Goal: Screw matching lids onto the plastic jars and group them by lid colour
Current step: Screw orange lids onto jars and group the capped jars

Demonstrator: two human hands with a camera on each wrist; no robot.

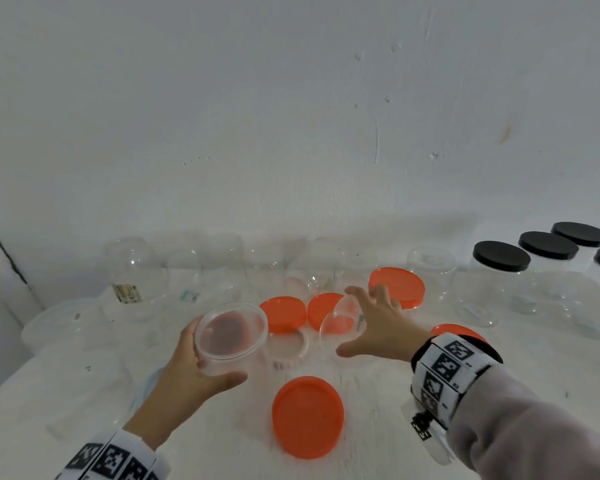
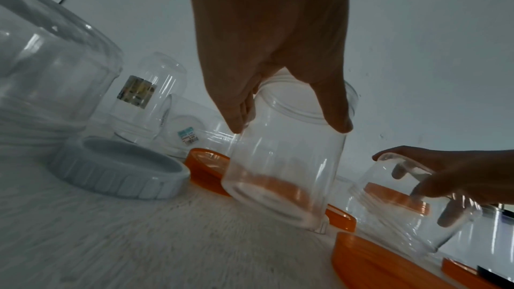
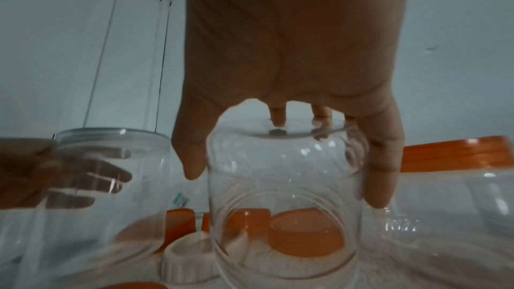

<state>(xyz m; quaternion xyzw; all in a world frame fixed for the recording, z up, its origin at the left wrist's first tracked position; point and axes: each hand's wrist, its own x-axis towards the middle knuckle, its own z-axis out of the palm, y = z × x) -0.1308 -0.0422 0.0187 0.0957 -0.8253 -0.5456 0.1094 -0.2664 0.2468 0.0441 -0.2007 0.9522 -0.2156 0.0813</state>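
Observation:
My left hand [image 1: 212, 358] grips a clear open jar [image 1: 229, 337] near its rim, mouth up and tilted towards me; in the left wrist view the left hand [image 2: 288, 126] holds the jar [image 2: 283, 162] low over the table. My right hand [image 1: 347, 322] grips a second clear jar [image 1: 340, 323] by its base, mouth down and tilted; the right wrist view shows the fingers [image 3: 378, 184] curled round this jar [image 3: 286, 195]. Several orange lids lie loose: one at the front [image 1: 307, 415], two [image 1: 283, 313] [image 1: 326, 308] behind the jars.
A white lid [image 1: 290, 344] lies between the hands. More orange lids [image 1: 397, 287] [image 1: 458, 332] lie to the right. Several black-lidded jars [image 1: 501, 256] stand at the back right. Open clear jars [image 1: 129, 268] line the wall and the left side.

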